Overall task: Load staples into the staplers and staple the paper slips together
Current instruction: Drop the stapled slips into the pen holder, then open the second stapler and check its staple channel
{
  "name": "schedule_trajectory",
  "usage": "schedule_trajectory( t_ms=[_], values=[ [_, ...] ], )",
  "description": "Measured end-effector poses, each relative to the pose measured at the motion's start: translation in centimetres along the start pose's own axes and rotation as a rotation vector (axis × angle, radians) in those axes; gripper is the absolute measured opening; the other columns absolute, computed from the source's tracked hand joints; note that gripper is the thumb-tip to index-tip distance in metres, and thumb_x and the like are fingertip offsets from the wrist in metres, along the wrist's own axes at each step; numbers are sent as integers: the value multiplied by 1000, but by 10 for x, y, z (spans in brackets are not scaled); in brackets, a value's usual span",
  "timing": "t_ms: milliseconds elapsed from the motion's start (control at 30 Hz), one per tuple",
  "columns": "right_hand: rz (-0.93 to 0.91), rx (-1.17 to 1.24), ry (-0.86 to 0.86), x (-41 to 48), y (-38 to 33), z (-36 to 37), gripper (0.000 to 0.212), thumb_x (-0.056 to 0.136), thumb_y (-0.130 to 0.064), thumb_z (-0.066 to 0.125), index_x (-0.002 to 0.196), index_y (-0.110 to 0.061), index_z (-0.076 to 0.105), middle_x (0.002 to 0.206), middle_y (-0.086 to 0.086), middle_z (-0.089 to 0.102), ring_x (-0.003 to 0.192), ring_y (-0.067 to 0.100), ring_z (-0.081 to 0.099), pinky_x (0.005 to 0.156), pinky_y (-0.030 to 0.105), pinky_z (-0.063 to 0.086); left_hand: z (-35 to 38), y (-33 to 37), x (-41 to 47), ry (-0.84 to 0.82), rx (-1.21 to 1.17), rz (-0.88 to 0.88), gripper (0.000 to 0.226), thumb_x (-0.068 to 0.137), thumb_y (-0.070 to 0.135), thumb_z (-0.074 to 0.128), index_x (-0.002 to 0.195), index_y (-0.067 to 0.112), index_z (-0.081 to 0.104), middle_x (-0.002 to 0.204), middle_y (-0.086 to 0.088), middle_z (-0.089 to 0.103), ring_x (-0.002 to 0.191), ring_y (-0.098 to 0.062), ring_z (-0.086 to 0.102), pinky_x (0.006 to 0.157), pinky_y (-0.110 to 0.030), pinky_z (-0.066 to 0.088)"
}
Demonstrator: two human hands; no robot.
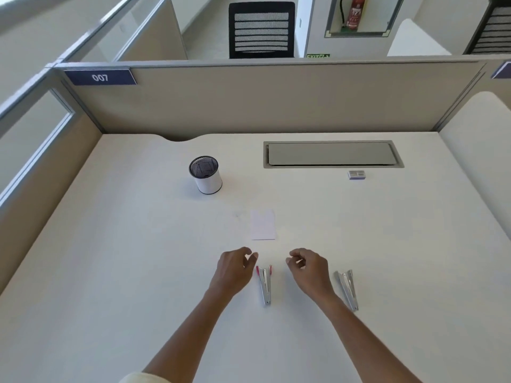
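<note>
Metal, chrome-look stapler with pink ends (265, 284) lies lower centre of frame on the white desk (110, 272), nose end toward the top of frame, apparently hinged open with the magazine showing. Second stapler (347, 290), plain metal, lies lower right of centre, partly behind the right wrist. Paper slips (262, 224), white, sit flat in a small stack at mid-frame, just above the hands. Staple box (357, 174) is upper right of centre, well apart from both staplers, just below the grey cable hatch (331, 154). Mesh pen cup (206, 175) is upper left of centre.

Left hand (235, 268) hovers just left of the pink stapler, fingers loosely curled, holding nothing, thumb tip near the pink end but contact unclear. Right hand (308, 269) sits between the two staplers, fingers curled narrow, thumb near index; nothing visible in the pinch.

Handling, judged: the staplers look small, rigid and light, with smooth metal likely to slide on the desk, so pin the body with one hand and grip along the sides, not the sprung top. The slips are thin, floppy and flush with the desk; lift them by an edge or slide them first. The box is light card; staple strips are brittle, so pinch them by the long sides. No loading seen yet.
</note>
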State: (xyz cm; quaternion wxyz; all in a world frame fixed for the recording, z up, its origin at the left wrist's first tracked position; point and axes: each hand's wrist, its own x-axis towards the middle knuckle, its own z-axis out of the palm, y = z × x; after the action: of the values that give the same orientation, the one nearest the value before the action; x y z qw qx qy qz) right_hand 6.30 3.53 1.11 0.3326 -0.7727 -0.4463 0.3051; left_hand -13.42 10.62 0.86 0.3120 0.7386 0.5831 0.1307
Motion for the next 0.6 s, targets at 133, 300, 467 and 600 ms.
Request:
schedule_trajectory(
  t_ms=[133,300,467,600],
  values=[
    [23,-25,-39,-17,7,13,25,89,-15,75,111,-4,75,93,5,74,75,16,67,79,23,48,10,2,-17,-49,-77,-86,34,103,40,58,119,13,72,94,-5,79,80,-32,75,83,-39,59],
    [2,-51,-134,-28,0,25,40,88,-20,77,126,-9,68,97,4,69,74,16,64,77,20,46,16,7,-29,-28,-193,-188,38,100,41,64,126,14,68,94,-2,74,86,-32,74,85,-47,61],
    [-20,-64,-141,-35,-6,35,32,86,-14,75,117,-8,71,89,8,69,80,27,65,77,32,51,20,11,-38,-4,-245,-241,36,98,39,67,123,12,70,93,1,77,84,-24,75,93,-42,57],
    [-19,-103,-151,-36,-10,39,6,86,-11,71,90,-7,70,80,10,66,77,28,61,72,36,50,22,13,-40,3,-262,-241,21,97,31,69,104,13,77,77,1,78,75,-17,75,88,-34,56]
  ],
)
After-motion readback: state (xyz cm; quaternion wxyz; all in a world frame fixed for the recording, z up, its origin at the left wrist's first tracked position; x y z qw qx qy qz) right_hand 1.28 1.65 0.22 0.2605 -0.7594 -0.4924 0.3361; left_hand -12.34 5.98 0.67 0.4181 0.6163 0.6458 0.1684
